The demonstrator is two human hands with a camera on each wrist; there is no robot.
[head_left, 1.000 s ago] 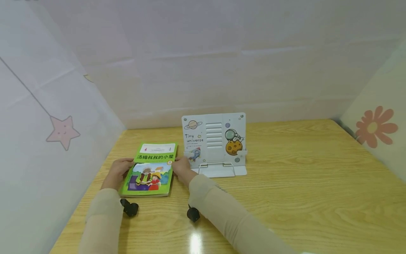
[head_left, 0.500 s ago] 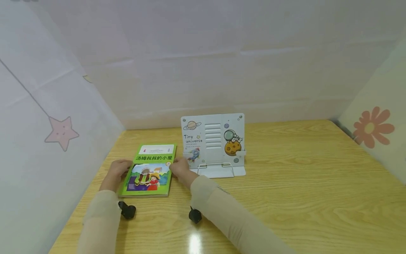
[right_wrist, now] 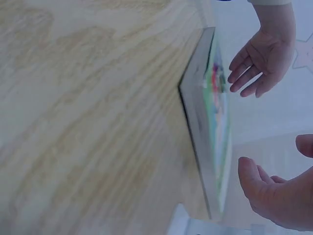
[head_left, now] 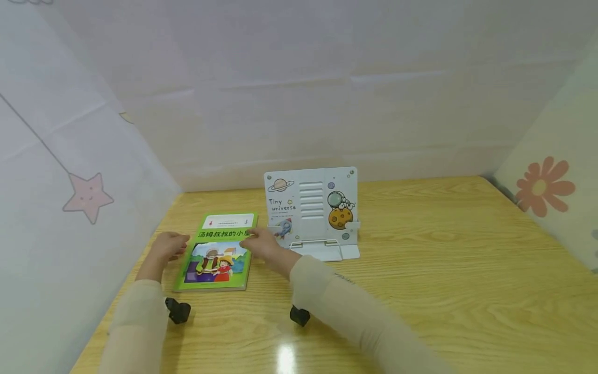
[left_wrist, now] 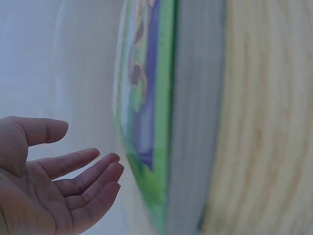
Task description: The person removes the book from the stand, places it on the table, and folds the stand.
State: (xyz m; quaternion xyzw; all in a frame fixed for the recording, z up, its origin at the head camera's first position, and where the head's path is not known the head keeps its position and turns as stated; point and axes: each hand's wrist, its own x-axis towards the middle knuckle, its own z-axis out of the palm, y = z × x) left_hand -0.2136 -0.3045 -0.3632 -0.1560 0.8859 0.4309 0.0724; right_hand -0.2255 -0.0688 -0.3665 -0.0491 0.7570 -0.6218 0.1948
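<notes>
A green picture book point(head_left: 212, 262) lies flat on the wooden table, cover up, showing a Chinese title and two cartoon figures. Just off its left edge is my left hand point(head_left: 165, 246); in the left wrist view its fingers point(left_wrist: 80, 188) are loosely bent and apart from the book's thick page edge. My right hand point(head_left: 267, 245) overlaps the book's right edge in the head view. From the right wrist, that hand point(right_wrist: 281, 196) appears raised beside the cover, thumb and fingers spread with nothing between them.
Behind and right of the book stands a white book stand point(head_left: 310, 208) with space drawings and a wire support point(head_left: 315, 243). Pale cloth walls point(head_left: 299, 104) border the table point(head_left: 444, 270) at the back and sides. Small black cameras point(head_left: 178, 311) hang at the wrists.
Both hands have let go of the book's side edges. My left hand has drawn away to the left, and the right has lifted. The book stays in place.
</notes>
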